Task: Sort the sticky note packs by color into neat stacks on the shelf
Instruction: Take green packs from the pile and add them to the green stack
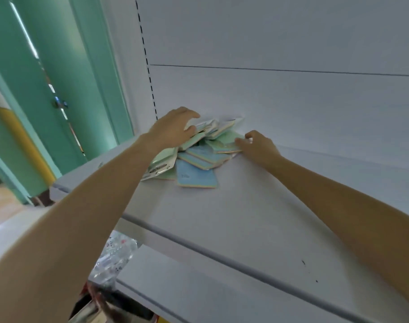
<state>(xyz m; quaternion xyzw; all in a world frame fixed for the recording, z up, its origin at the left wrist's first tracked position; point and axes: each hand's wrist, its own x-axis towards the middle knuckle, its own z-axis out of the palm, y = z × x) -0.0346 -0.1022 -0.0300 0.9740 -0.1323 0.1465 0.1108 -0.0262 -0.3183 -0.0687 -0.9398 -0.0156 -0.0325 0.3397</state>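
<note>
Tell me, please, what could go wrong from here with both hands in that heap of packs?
The heap is loose and tilted: as the left hand grips its top packs and the right hand pinches one edge, pulling may slide others. The left forearm crosses the labelled green pack and could drag it toward the shelf edge. Pale green and blue packs overlap, inviting mix-ups.

Mint-green painted door [59, 66] fills the 9–11 o'clock side, w/ a shiny metal round knob [59, 104] on it at approx. 9 o'clock. Yellow vertical strip [26, 145] sits just below-left of the knob, towards 8. Pale tan floor [3, 201] further down at 8. White flat back panel [292, 43] spans 12–3 o'clock, thin horiz. seam across it; black slotted upright strip [147, 61] runs along its left edge, approx. 11. Clear crinkled plastic packets [115, 259] at 7 o'clock; dark blurred item w/ red edge [110, 306] just below them, can't tell what.
</note>
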